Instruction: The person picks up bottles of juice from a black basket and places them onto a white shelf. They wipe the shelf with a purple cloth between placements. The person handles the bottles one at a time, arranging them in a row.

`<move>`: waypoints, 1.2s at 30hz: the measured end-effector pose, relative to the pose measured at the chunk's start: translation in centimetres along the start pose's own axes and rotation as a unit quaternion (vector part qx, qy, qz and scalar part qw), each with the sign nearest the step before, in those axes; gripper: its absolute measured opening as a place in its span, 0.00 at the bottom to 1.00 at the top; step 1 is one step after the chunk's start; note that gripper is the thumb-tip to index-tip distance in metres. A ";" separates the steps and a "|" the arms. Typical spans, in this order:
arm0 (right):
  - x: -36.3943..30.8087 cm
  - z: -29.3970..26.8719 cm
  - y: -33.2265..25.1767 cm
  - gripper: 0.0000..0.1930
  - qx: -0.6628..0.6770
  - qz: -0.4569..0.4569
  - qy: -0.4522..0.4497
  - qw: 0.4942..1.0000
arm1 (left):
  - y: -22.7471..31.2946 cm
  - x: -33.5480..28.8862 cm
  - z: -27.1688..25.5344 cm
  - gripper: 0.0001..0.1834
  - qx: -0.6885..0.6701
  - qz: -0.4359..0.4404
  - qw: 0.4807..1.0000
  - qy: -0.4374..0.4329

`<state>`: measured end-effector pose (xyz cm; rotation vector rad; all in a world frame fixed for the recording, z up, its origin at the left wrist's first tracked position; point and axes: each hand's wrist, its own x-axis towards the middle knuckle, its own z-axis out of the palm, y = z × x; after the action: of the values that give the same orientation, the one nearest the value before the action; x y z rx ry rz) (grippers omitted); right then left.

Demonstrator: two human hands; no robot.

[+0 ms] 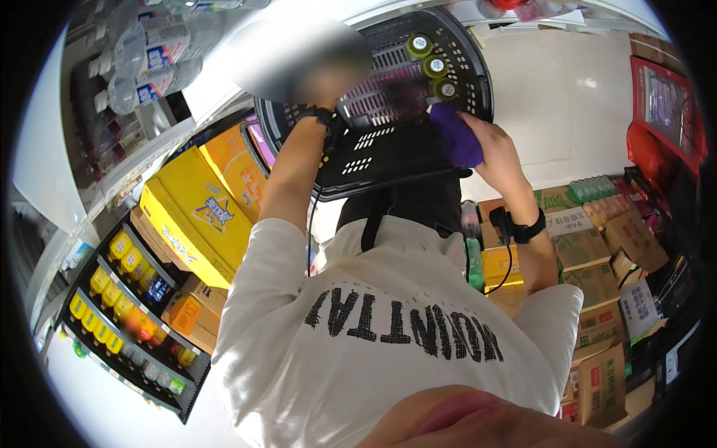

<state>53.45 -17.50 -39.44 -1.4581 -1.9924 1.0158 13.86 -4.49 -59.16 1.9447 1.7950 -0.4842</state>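
A black slotted plastic basket (373,160) is in front of my body. Inside it, three bottles with olive-green caps (435,67) stand in a row toward the right side. My right hand (489,145) is closed around a bunched purple cloth (457,136), right beside the nearest bottle cap. My left hand (325,86) reaches over the basket's left part. A blurred patch covers its fingers, so neither their pose nor anything in them can be made out.
Clear bottles with blue-and-red labels (149,63) lie at the upper left. Below them are yellow cartons (198,209) and a black rack (127,299) of yellow-capped drinks. Brown cardboard boxes (582,250) are stacked on the right, near a red-framed case (668,104).
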 end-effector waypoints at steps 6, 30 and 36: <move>-1.1 -1.1 -0.8 0.30 -0.008 0.016 0.015 1.000 | 1.3 -0.7 -0.2 0.23 0.018 0.064 0.997 0.048; 10.4 -5.9 -29.9 0.47 0.361 -0.320 0.015 0.876 | 10.1 -36.4 -41.8 0.16 -0.178 0.385 0.741 0.521; 9.7 -8.3 -32.5 0.46 0.183 -0.359 0.014 0.915 | 8.0 -43.0 -49.7 0.12 -0.221 0.361 0.737 0.527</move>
<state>36.95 -11.22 -9.32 -0.4636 -1.9332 0.9385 15.68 -13.89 6.34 2.4390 1.1695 1.4280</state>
